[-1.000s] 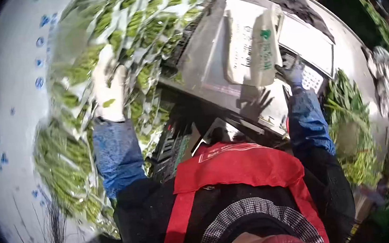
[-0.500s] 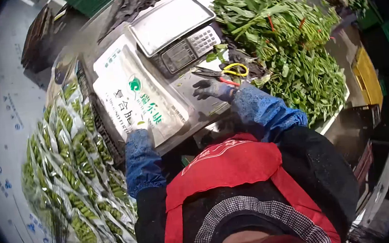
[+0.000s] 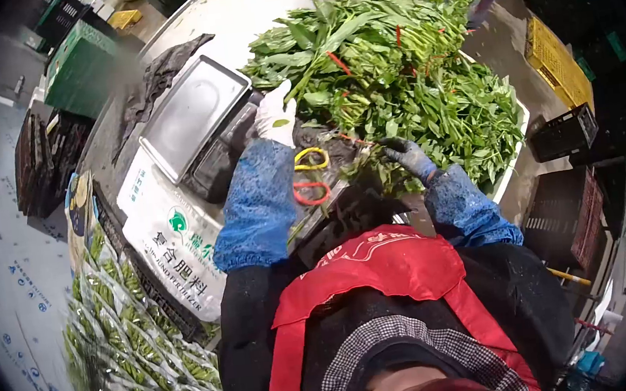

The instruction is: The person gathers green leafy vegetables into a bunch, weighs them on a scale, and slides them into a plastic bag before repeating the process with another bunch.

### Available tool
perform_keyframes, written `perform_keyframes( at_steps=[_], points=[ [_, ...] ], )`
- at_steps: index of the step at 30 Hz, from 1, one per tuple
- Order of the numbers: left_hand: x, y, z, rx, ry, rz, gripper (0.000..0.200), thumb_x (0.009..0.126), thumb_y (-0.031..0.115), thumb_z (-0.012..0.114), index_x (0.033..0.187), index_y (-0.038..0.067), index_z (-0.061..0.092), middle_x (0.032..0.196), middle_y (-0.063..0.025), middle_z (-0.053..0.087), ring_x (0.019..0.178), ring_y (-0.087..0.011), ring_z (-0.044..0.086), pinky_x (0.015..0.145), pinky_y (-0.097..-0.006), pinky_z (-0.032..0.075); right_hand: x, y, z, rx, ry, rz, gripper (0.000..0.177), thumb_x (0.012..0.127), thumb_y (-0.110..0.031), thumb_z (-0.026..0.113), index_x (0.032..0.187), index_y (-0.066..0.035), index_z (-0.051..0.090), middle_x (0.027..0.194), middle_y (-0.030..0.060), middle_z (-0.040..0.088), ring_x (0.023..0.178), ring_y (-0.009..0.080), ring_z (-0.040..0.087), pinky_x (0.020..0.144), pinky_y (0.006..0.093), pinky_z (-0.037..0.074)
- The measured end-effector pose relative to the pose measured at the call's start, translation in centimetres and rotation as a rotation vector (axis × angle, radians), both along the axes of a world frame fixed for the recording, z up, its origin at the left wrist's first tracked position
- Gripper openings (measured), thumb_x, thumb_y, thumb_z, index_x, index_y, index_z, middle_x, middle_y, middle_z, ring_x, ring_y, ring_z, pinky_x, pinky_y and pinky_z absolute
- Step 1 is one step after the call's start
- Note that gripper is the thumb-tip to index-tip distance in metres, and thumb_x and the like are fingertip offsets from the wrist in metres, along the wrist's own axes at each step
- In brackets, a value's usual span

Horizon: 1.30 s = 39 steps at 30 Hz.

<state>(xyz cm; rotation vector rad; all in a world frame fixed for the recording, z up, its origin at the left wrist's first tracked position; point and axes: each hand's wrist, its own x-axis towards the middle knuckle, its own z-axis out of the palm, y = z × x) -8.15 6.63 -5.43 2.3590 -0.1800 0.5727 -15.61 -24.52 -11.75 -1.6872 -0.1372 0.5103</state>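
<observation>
My left hand, in a white glove with a bit of leaf stuck on its back, reaches past the scale to the left edge of the leafy greens. Its fingers are stretched out at the stems. My right hand, in a dark grey glove, has its fingers apart at the near edge of the same heap, beside some loose trimmings. Between my hands lie scissors with one yellow and one red handle; the blades are hidden behind my left sleeve. Red ties show among the greens.
A white printed fertilizer sack lies under the scale. Bagged green vegetables stand at the lower left. A dark cloth lies behind the scale. Yellow and black crates stand to the right, a green crate at the back left.
My left hand has moved from the sack up and right to the greens. My right hand has shifted right, from beside the scissors to the near edge of the heap. The view has turned right.
</observation>
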Motion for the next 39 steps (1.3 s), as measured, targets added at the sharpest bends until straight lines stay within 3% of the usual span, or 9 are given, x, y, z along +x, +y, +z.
perform_keyframes(
  at_steps=[2,4,11,13,17,24,32,36,39],
  points=[
    [4.2,-2.2,-2.1,0.231,-0.167,0.041,0.043,0.071,0.017,0.061,0.112,0.009,0.049,0.097,-0.0141,0.056,0.091,-0.0291,0.052,0.078,-0.0371,0.043,1.3,-3.4,-2.3,-0.090,-0.196,-0.104,0.037,0.080,-0.020,0.058,0.112,-0.003,0.050,0.098,0.0101,0.059,0.088,0.0187,0.056,0.079,0.0304,0.044],
    [6.8,-3.9,-2.8,0.314,0.142,0.086,0.045,0.070,0.025,0.062,0.110,0.011,0.048,0.094,-0.0137,0.055,0.089,-0.0300,0.053,0.076,-0.0399,0.043,2.1,-6.5,2.1,-0.757,-0.737,-0.094,0.050,0.071,-0.025,0.061,0.116,-0.009,0.048,0.108,0.0158,0.051,0.100,0.0334,0.047,0.089,0.0388,0.037],
    [9.5,-4.4,-5.1,0.395,0.050,0.154,0.027,0.069,0.023,0.060,0.092,0.009,0.057,0.088,-0.0123,0.055,0.085,-0.0287,0.053,0.076,-0.0376,0.042,6.4,-16.1,-0.3,-1.481,-0.596,0.392,0.075,0.073,-0.026,0.056,0.135,-0.031,0.014,0.141,0.0018,0.017,0.127,0.0303,0.019,0.100,0.0571,0.007],
    [9.0,-3.6,-3.9,0.064,0.032,0.177,0.026,0.070,0.018,0.062,0.092,0.006,0.057,0.089,-0.0122,0.055,0.087,-0.0290,0.051,0.078,-0.0359,0.041,8.5,-19.4,-1.2,-1.467,-0.303,0.354,0.074,0.072,-0.013,0.048,0.134,-0.035,0.014,0.142,0.0024,0.012,0.127,0.0321,0.021,0.100,0.0553,0.008],
    [7.7,2.3,0.8,-0.042,0.041,0.161,0.026,0.074,0.018,0.059,0.095,0.003,0.056,0.092,-0.0126,0.058,0.087,-0.0269,0.054,0.078,-0.0339,0.041,12.1,-23.1,-5.2,-1.455,-0.141,0.331,0.061,0.073,-0.034,0.057,0.129,-0.034,0.031,0.132,0.0084,0.036,0.117,0.0324,0.037,0.097,0.0460,0.025],
    [2.9,12.5,4.9,0.196,0.029,0.506,0.022,0.078,0.011,0.055,0.099,0.005,0.057,0.093,-0.0109,0.060,0.086,-0.0235,0.056,0.079,-0.0307,0.042,19.0,-21.3,10.6,-0.674,0.179,0.232,0.050,0.072,-0.038,0.065,0.109,-0.008,0.055,0.093,0.0114,0.061,0.052,0.0160,0.059,0.050,0.0304,0.048],
    [1.3,22.9,-4.4,0.299,0.649,0.564,0.069,0.072,0.009,0.048,0.134,0.025,0.021,0.130,-0.0021,0.038,0.120,-0.0204,0.035,0.096,-0.0606,0.009,31.5,-17.9,6.1,-0.618,-0.334,-0.060,0.081,0.064,-0.057,0.061,0.119,0.000,0.044,0.118,0.0219,0.047,0.108,0.0321,0.046,0.091,0.0331,0.036],
    [2.6,18.8,-2.8,0.474,0.582,0.800,0.071,0.069,0.005,0.048,0.134,0.020,0.023,0.130,-0.0061,0.038,0.120,-0.0226,0.035,0.098,-0.0545,0.017,34.7,-16.3,4.3,-0.775,-0.170,-0.001,0.096,0.055,-0.062,0.064,0.119,0.006,0.042,0.117,0.0224,0.048,0.108,0.0295,0.047,0.090,0.0335,0.037],
    [3.9,15.0,0.4,0.348,0.170,0.367,0.065,0.066,-0.002,0.045,0.129,0.005,0.031,0.124,-0.0170,0.042,0.113,-0.0302,0.041,0.095,-0.0315,0.032,35.3,-15.5,2.5,-0.748,-0.185,-0.085,0.083,0.056,-0.051,0.069,0.115,0.002,0.046,0.105,0.0207,0.055,0.093,0.0269,0.054,0.078,0.0337,0.043]
  ],
)
